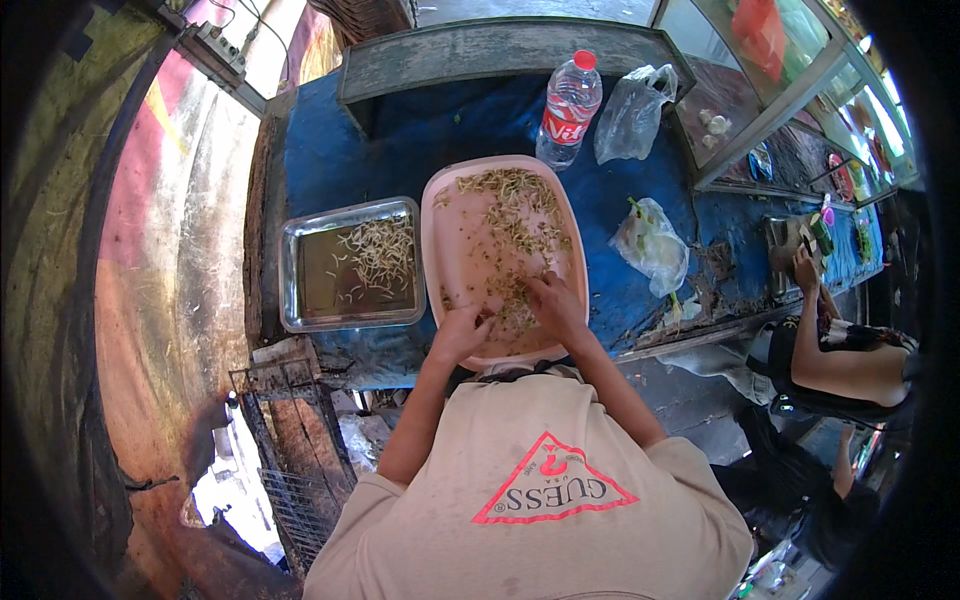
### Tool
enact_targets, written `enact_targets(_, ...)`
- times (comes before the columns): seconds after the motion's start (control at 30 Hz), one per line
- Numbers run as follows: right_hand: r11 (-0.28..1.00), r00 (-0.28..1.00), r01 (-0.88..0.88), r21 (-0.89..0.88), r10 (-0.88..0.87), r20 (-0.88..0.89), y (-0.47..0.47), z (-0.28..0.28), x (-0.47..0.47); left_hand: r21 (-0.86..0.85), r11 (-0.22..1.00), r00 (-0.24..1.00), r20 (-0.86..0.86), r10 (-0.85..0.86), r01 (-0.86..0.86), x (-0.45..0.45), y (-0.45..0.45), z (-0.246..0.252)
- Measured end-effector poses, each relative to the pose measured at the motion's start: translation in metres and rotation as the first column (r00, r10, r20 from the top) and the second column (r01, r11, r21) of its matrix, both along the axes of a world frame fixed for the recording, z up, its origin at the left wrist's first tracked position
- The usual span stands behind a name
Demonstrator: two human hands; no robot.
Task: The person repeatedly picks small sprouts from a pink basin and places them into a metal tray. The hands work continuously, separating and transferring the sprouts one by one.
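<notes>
A pink plastic tray (pixel 450 247) lies before me, with bean sprouts (pixel 517 202) and loose bits scattered over it. Over its near left part is my left hand (pixel 463 330), fingers bent near the sprouts; whether it pinches any cannot be made out. My right hand (pixel 553 304) is at the tray's near right side, its fingertips touching the sprouts and husks. Left of the pink tray, almost against it, stands a rectangular metal tray (pixel 315 324) with pale bean sprouts (pixel 379 251) heaped towards its right side.
Beyond the pink tray stand a plastic bottle (pixel 570 112) and a clear plastic bag (pixel 636 112). Another bag with greens (pixel 654 244) lies right on the blue-covered table (pixel 480 120). A glass display case (pixel 757 97) stands back right. At far right, a person's hand (pixel 806 266) is at a cutting place.
</notes>
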State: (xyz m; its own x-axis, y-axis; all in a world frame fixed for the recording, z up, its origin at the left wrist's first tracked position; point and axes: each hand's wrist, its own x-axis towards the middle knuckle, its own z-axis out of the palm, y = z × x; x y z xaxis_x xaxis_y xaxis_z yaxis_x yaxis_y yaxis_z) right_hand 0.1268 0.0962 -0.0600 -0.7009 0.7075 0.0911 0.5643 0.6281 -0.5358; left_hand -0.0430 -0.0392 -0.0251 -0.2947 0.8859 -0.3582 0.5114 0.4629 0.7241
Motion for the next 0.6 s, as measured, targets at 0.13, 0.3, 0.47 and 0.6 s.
enact_targets(0.13, 0.996, 0.997, 0.082, -0.038, -0.082, -0.005, 0.002, 0.003, 0.002, 0.008, 1.0, 1.0, 0.02, 0.005, -0.005, 0.001, -0.001, -0.003)
enact_targets(0.3, 1.0, 0.999, 0.012, 0.005, -0.011, -0.051, 0.004, 0.0, 0.004, -0.011, 1.0, 1.0, 0.003, -0.012, 0.012, 0.003, -0.001, 0.001)
enact_targets(0.47, 0.988, 0.994, -0.084, 0.132, 0.074, 0.077, 0.004, -0.003, -0.002, 0.0, 0.999, 0.999, -0.022, -0.037, 0.037, 0.005, 0.001, 0.008)
enact_targets(0.6, 0.989, 0.997, -0.054, 0.139, 0.045, 0.07, 0.003, -0.006, 0.0, 0.032, 0.998, 0.999, -0.026, -0.047, 0.048, 0.005, 0.002, 0.007)
